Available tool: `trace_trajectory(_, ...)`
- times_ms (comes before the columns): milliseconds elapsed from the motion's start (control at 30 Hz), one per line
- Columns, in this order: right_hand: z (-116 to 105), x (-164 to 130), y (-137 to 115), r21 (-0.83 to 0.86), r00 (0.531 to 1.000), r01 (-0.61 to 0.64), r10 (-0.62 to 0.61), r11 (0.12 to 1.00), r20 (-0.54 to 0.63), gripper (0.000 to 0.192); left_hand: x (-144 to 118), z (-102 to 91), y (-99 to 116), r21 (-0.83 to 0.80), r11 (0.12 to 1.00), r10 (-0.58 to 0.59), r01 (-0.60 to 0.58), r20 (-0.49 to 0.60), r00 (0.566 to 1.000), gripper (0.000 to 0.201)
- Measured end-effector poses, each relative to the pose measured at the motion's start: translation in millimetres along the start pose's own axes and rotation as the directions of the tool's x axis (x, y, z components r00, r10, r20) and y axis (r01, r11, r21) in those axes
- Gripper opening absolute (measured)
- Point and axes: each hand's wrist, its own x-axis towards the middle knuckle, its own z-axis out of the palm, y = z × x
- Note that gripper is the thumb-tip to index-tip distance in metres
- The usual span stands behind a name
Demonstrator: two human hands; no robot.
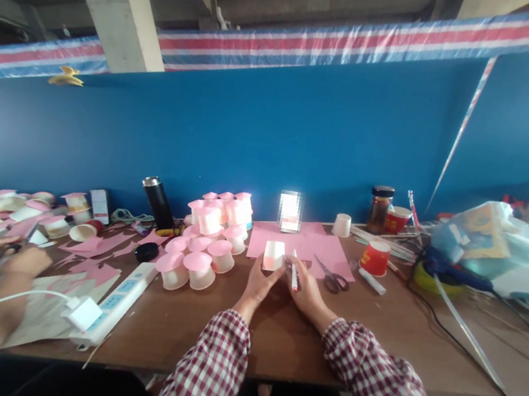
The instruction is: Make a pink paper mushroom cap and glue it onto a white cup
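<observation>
My left hand (257,286) is closed around a small white paper cup (274,251), held in front of me over the table. Close to its right, my right hand (308,290) grips a white marker (294,270) with a red end pointing down. Behind both hands lies a sheet of pink paper (266,233). Scissors with dark handles (332,278) rest partly on that sheet, to the right of my right hand. Left of my left hand stand several paper cups topped with pink discs (200,265), some of them stacked.
A power strip (123,299) with a white charger lies at left, near a black thermos (156,204). A co-worker's hands (23,262) hold scissors beyond it. At right are a red paper cup (375,258), a jar (379,209) and a plastic bag (503,255).
</observation>
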Motion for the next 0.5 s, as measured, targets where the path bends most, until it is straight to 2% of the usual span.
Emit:
trace_trajectory(200, 0.8, -1.0, 2.7, 0.025, 1.000, -0.007, 0.007, 1.000, 0.002, 0.039, 2.2, -1.4, -6.4, 0.034, 0.999, 0.011, -0.012, 0.014, 1.000, 0.061)
trace_trajectory(500, 1.0, 0.3, 2.0, 0.070, 0.999, -0.039, 0.040, 0.997, -0.010, 0.034, 1.8, -0.6, -4.8, 0.052, 0.999, 0.014, -0.014, 0.002, 1.000, 0.056)
